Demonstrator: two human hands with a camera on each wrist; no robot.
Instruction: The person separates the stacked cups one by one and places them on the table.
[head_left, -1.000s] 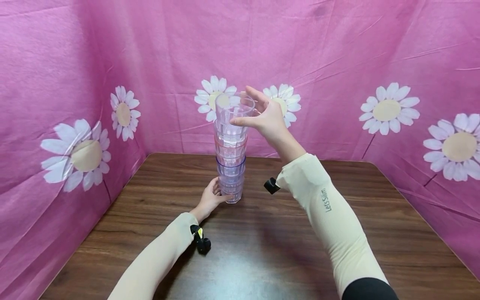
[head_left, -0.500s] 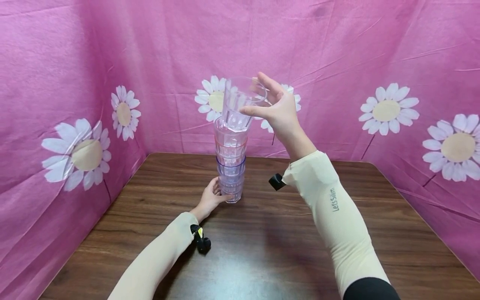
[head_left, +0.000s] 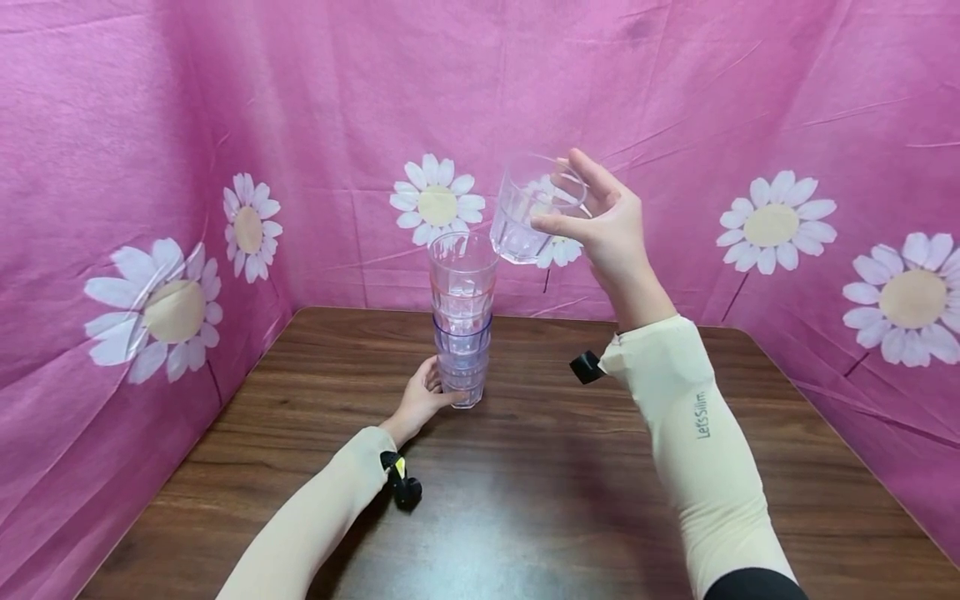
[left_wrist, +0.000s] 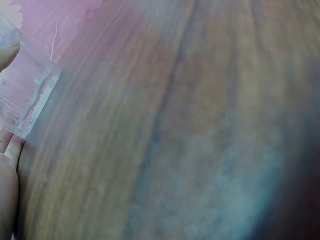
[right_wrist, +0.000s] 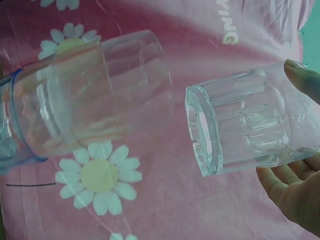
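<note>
A tall stack of clear plastic cups [head_left: 462, 321] stands upright on the wooden table; one cup has a red rim and a lower one a blue rim. My left hand [head_left: 420, 400] grips the bottom of the stack, thumb across its front. In the left wrist view the base of the lowest cup [left_wrist: 30, 95] shows at the left edge. Up in the air to the right of the stack's top, my right hand [head_left: 600, 217] holds a single clear cup [head_left: 521, 221] near its rim, slightly tilted. The right wrist view shows this cup's base apart from the stack's top cup [right_wrist: 137, 80].
The brown wooden table [head_left: 480, 500] reaches back to a pink cloth [head_left: 337, 100] printed with white daisies, which hangs on the far side and both flanks. Small black cameras are strapped to both sleeved wrists.
My right hand has lifted the top cup out of the stack and carried it to the right. The left hand and the rest of the stack have stayed in place.
</note>
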